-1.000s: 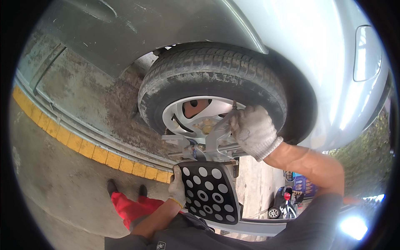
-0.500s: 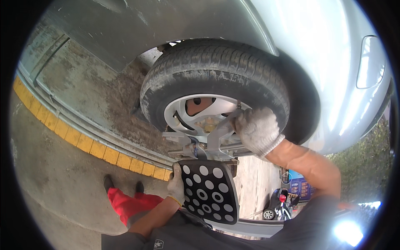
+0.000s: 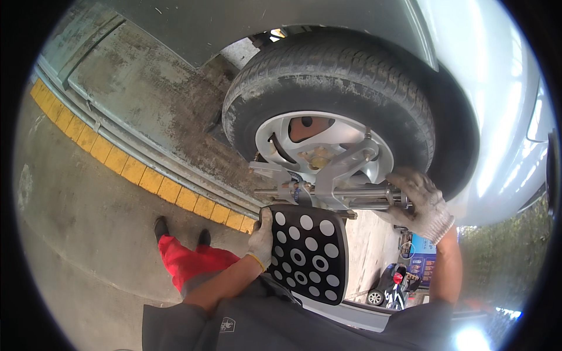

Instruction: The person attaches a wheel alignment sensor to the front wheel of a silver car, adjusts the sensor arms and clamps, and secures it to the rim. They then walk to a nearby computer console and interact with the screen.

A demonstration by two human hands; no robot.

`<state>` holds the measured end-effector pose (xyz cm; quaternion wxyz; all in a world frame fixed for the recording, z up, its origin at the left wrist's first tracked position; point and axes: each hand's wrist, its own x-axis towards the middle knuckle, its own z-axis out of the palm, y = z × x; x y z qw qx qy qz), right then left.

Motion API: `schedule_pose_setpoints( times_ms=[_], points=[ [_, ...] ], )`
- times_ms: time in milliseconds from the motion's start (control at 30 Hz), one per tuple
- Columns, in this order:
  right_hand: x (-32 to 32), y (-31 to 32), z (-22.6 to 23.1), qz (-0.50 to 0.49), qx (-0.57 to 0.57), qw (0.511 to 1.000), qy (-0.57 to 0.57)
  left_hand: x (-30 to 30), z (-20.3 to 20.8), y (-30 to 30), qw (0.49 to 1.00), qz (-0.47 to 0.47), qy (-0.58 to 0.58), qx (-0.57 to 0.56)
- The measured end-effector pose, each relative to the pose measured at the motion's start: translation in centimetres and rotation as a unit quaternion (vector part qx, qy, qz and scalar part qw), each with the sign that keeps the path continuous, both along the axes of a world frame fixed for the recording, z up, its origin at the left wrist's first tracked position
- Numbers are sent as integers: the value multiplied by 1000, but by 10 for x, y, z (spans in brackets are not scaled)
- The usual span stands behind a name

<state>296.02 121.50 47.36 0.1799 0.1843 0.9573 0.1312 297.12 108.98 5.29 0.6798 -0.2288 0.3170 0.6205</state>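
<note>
My gloved left hand [image 3: 263, 238] grips the left edge of a black alignment target board [image 3: 310, 243] covered with white dots and rings. This board hangs from a grey metal wheel clamp [image 3: 333, 186] with parallel shiny rods, which stands across the wheel's silver rim [image 3: 281, 124]. At the right end of the rods, my gloved right hand [image 3: 426, 206] curls around the clamp's end, fingers above and thumb below. One clamp arm reaches up to the rim's edge beside the tyre [image 3: 333, 88]. What lies inside the right palm is partly hidden.
A silver car body [image 3: 492, 134] surrounds the wheel at the upper right. The wheel stands on a worn metal platform [image 3: 158, 93] edged by yellow blocks [image 3: 134, 169]. My red-trousered legs [image 3: 193, 257] are at lower left. A dark vehicle [image 3: 386, 286] shows in the background.
My right hand has left the upper clamp arm by the rim and moved down and right to the rod ends. My left hand stays on the board. The view has shifted.
</note>
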Motion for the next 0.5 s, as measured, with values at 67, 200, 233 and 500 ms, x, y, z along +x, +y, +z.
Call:
schedule_pose_setpoints(
  times_ms=[67, 200, 233, 500],
  points=[
    [17, 9, 5, -63, -73, 995, 33, 0, -1, 0, 1000, -14, 9, -5],
    [26, 26, 5, -85, -95, 991, 31, 4, -7, 1, 999, -10, 32, 4],
    [25, 27, 6, -122, -94, 988, 30, 5, -9, 2, 998, -5, 55, 5],
    [15, 18, 9, -266, -71, 961, 34, 11, -18, 4, 999, 11, 22, 21]
  ],
)
